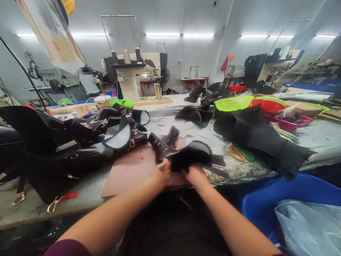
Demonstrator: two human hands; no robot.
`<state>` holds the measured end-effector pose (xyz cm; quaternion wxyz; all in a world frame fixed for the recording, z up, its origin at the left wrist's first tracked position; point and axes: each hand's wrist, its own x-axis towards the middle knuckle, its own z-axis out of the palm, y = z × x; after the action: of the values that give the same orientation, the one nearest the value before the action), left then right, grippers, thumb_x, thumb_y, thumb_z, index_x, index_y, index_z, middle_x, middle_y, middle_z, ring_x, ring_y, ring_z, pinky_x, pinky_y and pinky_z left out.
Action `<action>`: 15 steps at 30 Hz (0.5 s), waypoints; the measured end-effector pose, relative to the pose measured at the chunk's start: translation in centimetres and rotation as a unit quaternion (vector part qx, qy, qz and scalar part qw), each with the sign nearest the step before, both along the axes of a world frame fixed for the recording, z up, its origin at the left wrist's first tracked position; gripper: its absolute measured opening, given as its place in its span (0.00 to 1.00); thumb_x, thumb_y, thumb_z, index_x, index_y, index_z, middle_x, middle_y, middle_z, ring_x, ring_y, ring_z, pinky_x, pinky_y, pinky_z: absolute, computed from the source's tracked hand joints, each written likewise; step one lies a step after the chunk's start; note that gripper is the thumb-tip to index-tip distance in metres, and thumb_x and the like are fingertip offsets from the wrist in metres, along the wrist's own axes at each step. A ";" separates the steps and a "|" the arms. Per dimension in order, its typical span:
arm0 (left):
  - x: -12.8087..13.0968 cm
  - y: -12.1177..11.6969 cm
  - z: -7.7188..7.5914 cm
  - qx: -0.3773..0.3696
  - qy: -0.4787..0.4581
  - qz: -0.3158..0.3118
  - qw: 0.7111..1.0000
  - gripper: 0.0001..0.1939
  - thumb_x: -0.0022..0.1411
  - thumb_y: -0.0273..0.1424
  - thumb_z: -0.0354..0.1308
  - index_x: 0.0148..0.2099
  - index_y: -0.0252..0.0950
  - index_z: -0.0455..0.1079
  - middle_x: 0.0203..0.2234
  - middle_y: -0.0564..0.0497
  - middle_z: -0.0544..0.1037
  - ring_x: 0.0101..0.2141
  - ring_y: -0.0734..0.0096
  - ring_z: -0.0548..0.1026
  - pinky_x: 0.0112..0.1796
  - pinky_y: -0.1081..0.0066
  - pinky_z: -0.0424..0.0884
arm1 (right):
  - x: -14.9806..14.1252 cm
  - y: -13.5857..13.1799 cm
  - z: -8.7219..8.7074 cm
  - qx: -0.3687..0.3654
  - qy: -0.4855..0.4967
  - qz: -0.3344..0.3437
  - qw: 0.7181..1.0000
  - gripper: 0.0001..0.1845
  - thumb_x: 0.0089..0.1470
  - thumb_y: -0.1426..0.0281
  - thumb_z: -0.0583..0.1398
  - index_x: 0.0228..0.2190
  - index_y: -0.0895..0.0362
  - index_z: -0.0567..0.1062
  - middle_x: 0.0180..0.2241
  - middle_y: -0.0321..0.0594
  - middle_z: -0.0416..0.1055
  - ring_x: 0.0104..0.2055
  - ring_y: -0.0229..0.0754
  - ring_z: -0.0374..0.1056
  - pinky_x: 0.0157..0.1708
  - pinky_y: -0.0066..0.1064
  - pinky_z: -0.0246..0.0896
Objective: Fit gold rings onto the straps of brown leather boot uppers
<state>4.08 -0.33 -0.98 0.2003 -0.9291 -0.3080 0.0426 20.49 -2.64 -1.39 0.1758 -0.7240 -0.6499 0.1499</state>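
Note:
A dark brown leather bag [162,147], seemingly part-made, lies on a pinkish-brown board [130,169] at the table's front edge. Its black inner side and a pale curved panel edge face me. My left hand [163,169] is closed on the bag's near left edge, thumb on top. My right hand [196,175] grips the near edge further right, with its fingertips hidden beneath the black material. Dark strips [218,160] lie just right of the bag. Several similar leather bags [90,133] with gold-coloured clasps are heaped to the left.
Scissors [237,153] with orange and green handles and black leather pieces [263,138] lie on the right. Behind them are a yellow-green basket [234,103] and a pink basket [289,122]. A blue bin [253,199] stands below right. Sewing machines [130,78] and a person [90,84] are further back.

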 end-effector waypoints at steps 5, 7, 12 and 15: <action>3.0 0.4 -1.2 -0.009 -0.020 0.028 0.999 0.19 0.58 0.20 0.48 0.51 0.23 0.68 0.48 0.32 0.71 0.52 0.46 0.66 0.47 0.53 0.61 | 0.5 -0.5 0.0 0.049 0.055 -0.059 0.996 0.15 0.49 0.61 0.59 0.30 0.62 0.76 0.29 0.48 0.75 0.32 0.48 0.71 0.32 0.30 0.61; 3.2 0.8 -1.2 -0.013 -0.029 0.036 0.999 0.19 0.58 0.20 0.48 0.50 0.19 0.67 0.47 0.28 0.71 0.50 0.44 0.68 0.44 0.53 0.64 | 1.8 -0.7 0.1 0.067 0.072 -0.110 0.989 0.23 0.56 0.57 0.50 0.30 0.64 0.75 0.25 0.46 0.74 0.28 0.45 0.70 0.27 0.29 0.61; 3.0 1.4 -1.0 -0.021 -0.049 0.032 0.998 0.17 0.57 0.19 0.49 0.48 0.20 0.69 0.47 0.26 0.71 0.48 0.47 0.70 0.43 0.54 0.65 | 5.1 -0.2 1.2 0.116 0.026 -0.167 0.979 0.23 0.59 0.61 0.45 0.44 0.67 0.67 0.40 0.54 0.69 0.42 0.48 0.65 0.40 0.36 0.60; 2.9 1.5 -1.1 -0.025 -0.058 0.025 0.998 0.14 0.58 0.21 0.52 0.46 0.20 0.70 0.45 0.28 0.72 0.48 0.49 0.70 0.44 0.55 0.65 | 4.3 0.7 2.2 0.107 -0.019 -0.069 0.992 0.13 0.49 0.68 0.58 0.36 0.62 0.71 0.39 0.51 0.69 0.44 0.52 0.63 0.45 0.40 0.55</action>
<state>7.02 1.13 -2.10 0.1579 -0.9266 -0.3413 0.0014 24.84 -1.94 0.85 0.2499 -0.7469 -0.6139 0.0529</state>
